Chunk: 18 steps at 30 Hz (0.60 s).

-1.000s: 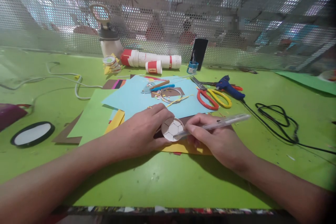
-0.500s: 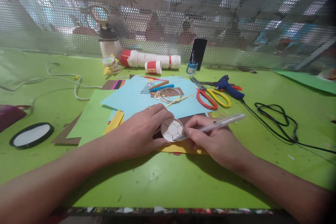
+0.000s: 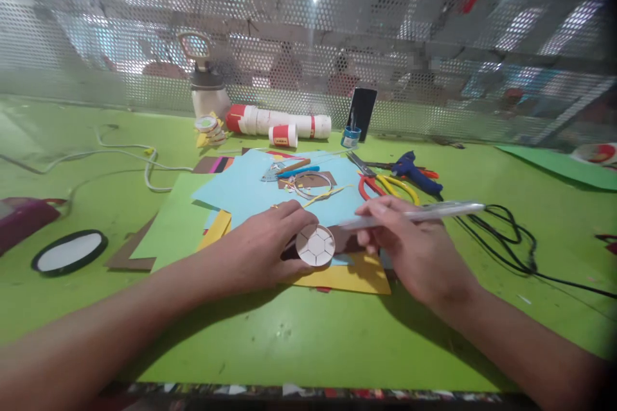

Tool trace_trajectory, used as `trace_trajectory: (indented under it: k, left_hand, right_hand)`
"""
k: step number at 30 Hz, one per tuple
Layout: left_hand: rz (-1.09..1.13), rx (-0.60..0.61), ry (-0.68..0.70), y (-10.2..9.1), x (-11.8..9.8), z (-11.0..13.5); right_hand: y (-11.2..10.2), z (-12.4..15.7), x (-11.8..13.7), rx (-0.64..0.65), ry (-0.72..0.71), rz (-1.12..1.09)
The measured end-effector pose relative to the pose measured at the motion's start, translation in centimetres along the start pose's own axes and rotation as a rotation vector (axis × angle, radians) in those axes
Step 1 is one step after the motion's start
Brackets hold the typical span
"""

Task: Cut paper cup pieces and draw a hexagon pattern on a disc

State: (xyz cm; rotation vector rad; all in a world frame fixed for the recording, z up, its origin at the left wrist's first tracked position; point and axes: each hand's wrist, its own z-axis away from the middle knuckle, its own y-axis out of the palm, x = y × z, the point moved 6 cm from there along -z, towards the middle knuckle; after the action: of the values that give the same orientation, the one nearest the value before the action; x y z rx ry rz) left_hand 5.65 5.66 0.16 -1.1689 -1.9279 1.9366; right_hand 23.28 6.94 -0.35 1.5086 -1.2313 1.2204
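My left hand [image 3: 263, 247] pinches a small white paper disc [image 3: 315, 245] with a drawn football pattern, holding it over yellow paper [image 3: 354, 276]. My right hand [image 3: 409, 247] grips a clear pen [image 3: 424, 212], lifted off the disc and pointing left, its tip just above and right of the disc. Both hands rest over a stack of coloured sheets, a light blue sheet [image 3: 250, 186] on top.
Red-and-yellow scissors [image 3: 385, 186] and a blue glue gun [image 3: 415, 171] with a black cord [image 3: 511, 237] lie to the right. White-and-red tubes [image 3: 279, 122], tape rolls [image 3: 208, 128] and a phone [image 3: 362, 112] stand at the back by a perforated metal screen. A black-rimmed oval [image 3: 70, 252] lies left.
My right hand has lifted the pen off the disc and swung it more level. The left hand keeps hold of the disc. The view has tilted up slightly.
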Motion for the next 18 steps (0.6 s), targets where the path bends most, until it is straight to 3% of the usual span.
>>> trace_trajectory:
  k: [6, 12, 18]
  left_hand:
    - [0.010, -0.024, -0.025, 0.0, 0.6, -0.1]
    - [0.000, -0.069, -0.035, -0.1, 1.0, -0.3]
    - [-0.011, -0.097, 0.016, 0.1, 1.2, -0.4]
  right_hand:
    - [-2.0, -1.2, 0.2, -0.204, -0.101, 0.051]
    - [-1.9, -1.8, -0.9, -0.150, -0.034, 0.143]
    - [-1.3, -1.7, -0.1, -0.098, -0.097, 0.292]
